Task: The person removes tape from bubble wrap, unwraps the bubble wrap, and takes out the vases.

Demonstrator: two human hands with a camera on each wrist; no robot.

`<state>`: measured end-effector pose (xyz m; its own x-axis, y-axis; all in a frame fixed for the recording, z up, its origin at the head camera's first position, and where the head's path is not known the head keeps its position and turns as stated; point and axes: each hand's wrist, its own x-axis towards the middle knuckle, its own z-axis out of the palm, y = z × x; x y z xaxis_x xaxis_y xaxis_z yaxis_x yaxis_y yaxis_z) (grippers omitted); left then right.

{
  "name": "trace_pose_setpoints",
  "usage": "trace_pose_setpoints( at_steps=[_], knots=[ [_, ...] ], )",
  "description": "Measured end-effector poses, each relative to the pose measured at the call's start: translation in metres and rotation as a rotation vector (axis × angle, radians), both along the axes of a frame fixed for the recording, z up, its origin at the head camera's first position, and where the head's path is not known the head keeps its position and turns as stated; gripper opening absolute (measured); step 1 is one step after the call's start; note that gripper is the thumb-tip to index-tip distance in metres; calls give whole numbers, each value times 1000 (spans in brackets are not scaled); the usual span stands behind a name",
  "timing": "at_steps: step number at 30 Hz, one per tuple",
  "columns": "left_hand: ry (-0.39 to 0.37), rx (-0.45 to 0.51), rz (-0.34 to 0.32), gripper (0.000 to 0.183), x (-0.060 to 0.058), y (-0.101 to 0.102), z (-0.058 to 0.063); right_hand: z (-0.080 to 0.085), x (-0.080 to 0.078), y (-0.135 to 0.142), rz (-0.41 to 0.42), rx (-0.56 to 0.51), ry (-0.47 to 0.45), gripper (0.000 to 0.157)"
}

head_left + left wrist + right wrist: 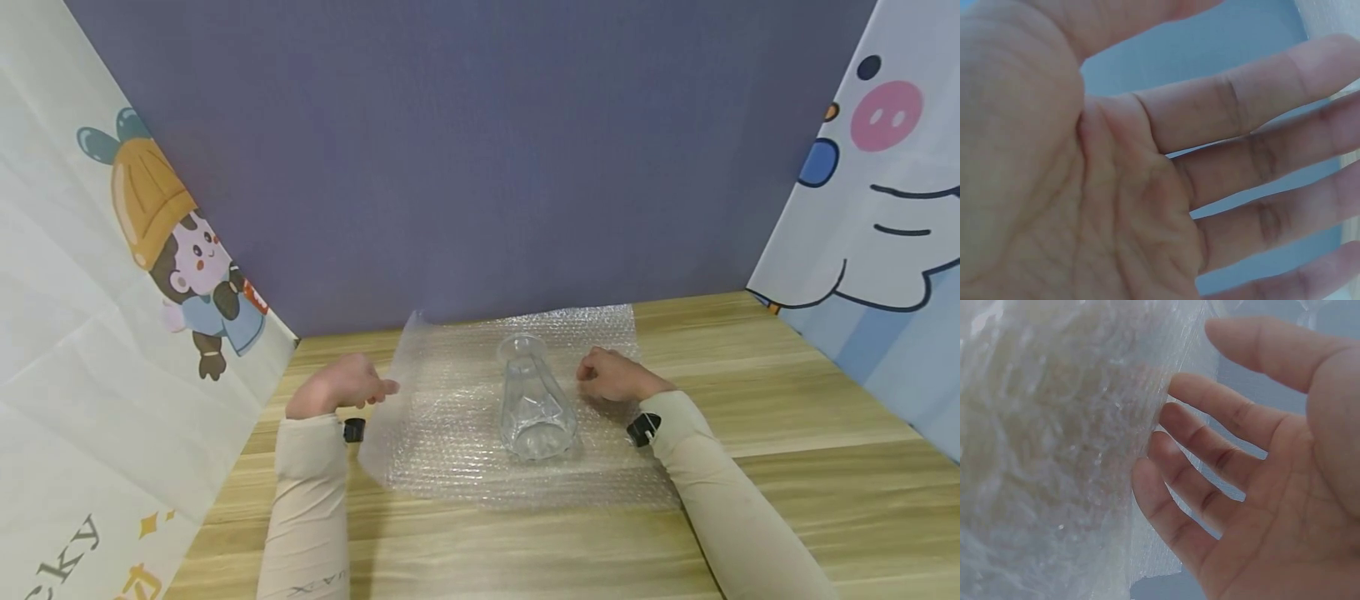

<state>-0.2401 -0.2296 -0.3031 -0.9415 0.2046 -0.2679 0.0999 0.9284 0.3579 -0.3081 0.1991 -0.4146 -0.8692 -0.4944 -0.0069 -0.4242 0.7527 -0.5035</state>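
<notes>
I find the glass vase (536,408) on bubble wrap (450,425) on the desk (750,375). My left hand (337,387), at the vase's nine o'clock, and right hand (617,377), at three, show thumb (1260,350) and fingers (1229,407) apart.

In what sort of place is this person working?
Probably an indoor, screened-off workspace: a wood-grain tabletop meets a plain grey-purple backdrop, and a cartoon-printed sheet stands on either side, left and right.

"cky" (56,569) and a cropped orange character (140,581) on the left sheet (82,442), unclear letters (303,588) on the left sleeve (311,517)
</notes>
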Motion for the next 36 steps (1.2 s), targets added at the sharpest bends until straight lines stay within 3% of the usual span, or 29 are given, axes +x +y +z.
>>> trace_pose_setpoints(
  at_steps=[9, 13, 20, 25, 28, 36],
  knots=[
    [27, -1, 10, 38, -1, -6, 0, -1, 0, 1, 3, 5, 16, 20],
    [63, 5, -31, 33, -2, 0, -1, -1, 0, 1, -11, 3, 4, 19],
    [134, 38, -127, 46, -9, 28, -10, -1, -1, 1, -25, 4, -17, 20],
    [191, 42, -191, 45, -18, 55, -26, -4, -2, 3, -24, 10, -10, 21],
    [213, 42, -191, 48, -24, 69, -40, -4, -2, 3, -26, 12, -10, 20],
    [167, 61, -166, 58, -31, 95, -85, -3, -1, 0, -16, 8, -2, 20]
  ],
)
